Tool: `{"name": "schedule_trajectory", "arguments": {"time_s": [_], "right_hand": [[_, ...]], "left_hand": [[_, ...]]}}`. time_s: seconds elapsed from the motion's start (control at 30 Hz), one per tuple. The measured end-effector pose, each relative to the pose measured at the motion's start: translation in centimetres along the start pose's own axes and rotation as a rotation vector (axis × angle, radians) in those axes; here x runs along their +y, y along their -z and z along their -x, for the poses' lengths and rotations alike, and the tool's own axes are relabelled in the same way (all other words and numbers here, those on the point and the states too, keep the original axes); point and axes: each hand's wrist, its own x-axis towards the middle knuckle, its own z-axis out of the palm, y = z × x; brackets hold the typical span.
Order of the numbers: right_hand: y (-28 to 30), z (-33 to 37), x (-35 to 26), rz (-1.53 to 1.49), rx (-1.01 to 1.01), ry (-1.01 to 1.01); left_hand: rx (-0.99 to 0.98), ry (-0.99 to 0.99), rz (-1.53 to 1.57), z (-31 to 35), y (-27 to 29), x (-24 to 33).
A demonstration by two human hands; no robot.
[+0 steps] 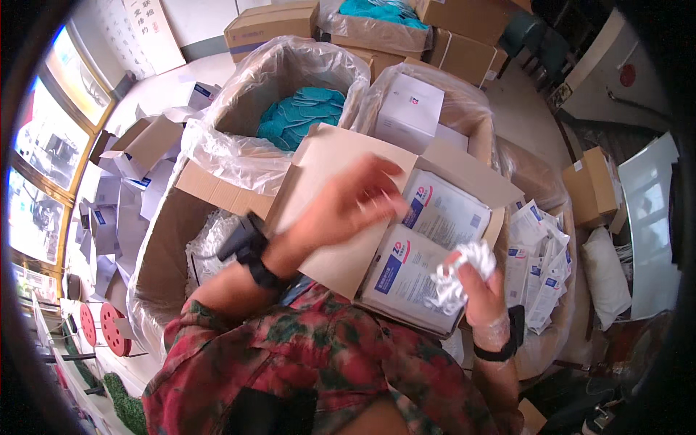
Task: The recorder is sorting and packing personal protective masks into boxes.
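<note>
An open white box with a brown inside rests before me, its lid folded back to the left. In it lie two flat stacks of printed white packets with blue labels, one near packet stack and one far packet stack. My left hand, slightly blurred, hovers over the lid and the box's left edge, fingers apart and nothing seen in them. My right hand grips a crumpled white bundle of thin, cord-like strands above the near stack's right side; what exactly it is, I cannot make out.
A plastic-lined carton of teal pads stands beyond the lid. Right of it, another lined carton holds a white box. Loose packets fill a container at right. Empty white boxes pile up at left; white scraps lie in a carton nearby.
</note>
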Motion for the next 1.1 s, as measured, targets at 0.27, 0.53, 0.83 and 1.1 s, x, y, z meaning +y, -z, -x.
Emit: {"name": "schedule_trajectory", "arguments": {"time_s": [0.27,0.53,0.83,1.1], "right_hand": [[-5.3,-1.8,1.0,-0.378,-0.231,0.08],[-7.6,-0.9,-0.6,0.271,-0.459,0.239],[-5.9,1.0,-0.9,0.22,-0.498,0.355],[-1.0,-2.4,0.4,0.67,-0.13,0.46]], "left_hand": [[-0.023,-0.224,-0.581,3.6,-6.1,1.3],[0.116,-0.247,-0.625,5.2,-4.9,0.5],[0.559,-0.127,0.019,7.8,5.8,1.8],[0.857,-0.257,-0.182,21.1,20.8,4.4]]}}
